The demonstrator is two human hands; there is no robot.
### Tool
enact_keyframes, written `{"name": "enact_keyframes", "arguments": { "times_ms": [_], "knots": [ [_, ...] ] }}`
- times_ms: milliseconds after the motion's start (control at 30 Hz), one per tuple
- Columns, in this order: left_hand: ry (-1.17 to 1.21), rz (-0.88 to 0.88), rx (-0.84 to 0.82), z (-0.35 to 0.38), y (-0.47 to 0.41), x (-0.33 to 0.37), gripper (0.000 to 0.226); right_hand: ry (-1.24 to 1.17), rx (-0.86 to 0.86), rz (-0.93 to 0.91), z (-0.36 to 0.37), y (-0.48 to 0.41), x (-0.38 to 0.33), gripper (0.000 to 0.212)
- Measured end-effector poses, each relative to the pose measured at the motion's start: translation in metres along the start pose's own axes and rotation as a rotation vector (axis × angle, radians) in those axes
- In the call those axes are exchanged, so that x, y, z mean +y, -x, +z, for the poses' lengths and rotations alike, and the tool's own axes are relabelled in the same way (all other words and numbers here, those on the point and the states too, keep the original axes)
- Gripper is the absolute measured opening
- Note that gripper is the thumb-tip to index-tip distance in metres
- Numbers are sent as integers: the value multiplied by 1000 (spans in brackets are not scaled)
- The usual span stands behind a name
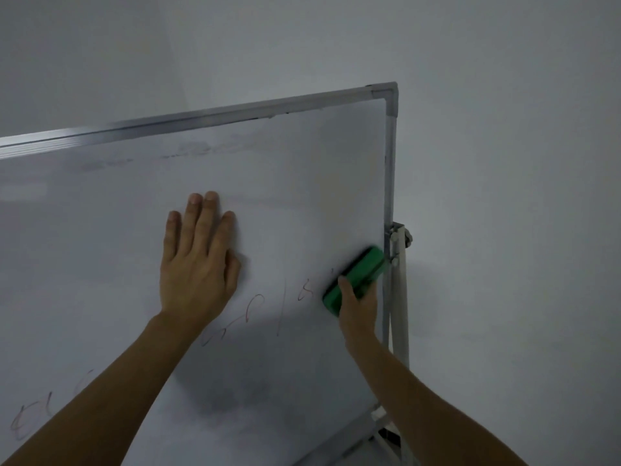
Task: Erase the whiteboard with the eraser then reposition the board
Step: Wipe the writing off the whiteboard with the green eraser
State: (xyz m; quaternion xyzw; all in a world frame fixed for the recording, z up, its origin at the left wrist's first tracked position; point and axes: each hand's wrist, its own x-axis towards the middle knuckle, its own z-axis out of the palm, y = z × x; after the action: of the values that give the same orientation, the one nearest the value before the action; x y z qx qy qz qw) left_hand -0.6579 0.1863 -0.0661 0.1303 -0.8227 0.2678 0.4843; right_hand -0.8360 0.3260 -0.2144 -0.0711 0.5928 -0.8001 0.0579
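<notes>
A whiteboard in a metal frame fills most of the view, tilted on its stand. My left hand lies flat on the board near its middle, fingers straight and pointing up. My right hand grips a green eraser and holds it against the board close to the right frame edge. Faint red marker strokes remain between my hands, and more red strokes show at the lower left. Smudged grey traces sit near the top edge.
The stand's metal upright and pivot bracket run down the board's right side. A plain grey wall is behind and to the right. The lower frame corner shows at the bottom right.
</notes>
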Motion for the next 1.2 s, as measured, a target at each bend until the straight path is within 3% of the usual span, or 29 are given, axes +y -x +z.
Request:
{"name": "enact_keyframes", "arguments": {
  "times_ms": [133,333,400,500,600,667,733,800,833,900,1033,1133,1200],
  "knots": [
    [8,-7,-2,1,0,1,49,36,-10,-91,-6,-8,-12,84],
    [13,-11,-3,-1,0,1,48,-31,28,395,-33,3,36,61],
    [11,-8,-4,0,0,1,48,-77,7,312,-25,0,7,56],
    [13,-17,-4,0,0,2,47,-89,-125,-30,-8,-1,-40,57],
    [21,-14,-6,-1,0,2,48,78,-121,-108,-1,12,-26,84],
    [27,-12,-16,-3,0,0,48,177,-72,49,-13,31,17,86],
    [28,-7,-26,-4,0,-2,48,200,-69,311,-30,51,58,73],
    [26,7,-27,-5,0,-3,48,136,-78,537,-33,54,66,63],
    [24,16,-29,-5,1,-4,48,91,-67,562,-29,50,59,60],
    [26,27,-36,-5,1,-4,48,19,-55,409,-14,35,32,58],
    [27,16,-44,-6,0,-1,48,-33,-91,-77,2,8,-17,71],
    [48,16,-55,-9,1,-1,49,191,-24,-140,-12,5,15,91],
    [68,-10,-45,-12,5,-2,49,483,-105,-162,-30,24,53,92]
  ]
}}
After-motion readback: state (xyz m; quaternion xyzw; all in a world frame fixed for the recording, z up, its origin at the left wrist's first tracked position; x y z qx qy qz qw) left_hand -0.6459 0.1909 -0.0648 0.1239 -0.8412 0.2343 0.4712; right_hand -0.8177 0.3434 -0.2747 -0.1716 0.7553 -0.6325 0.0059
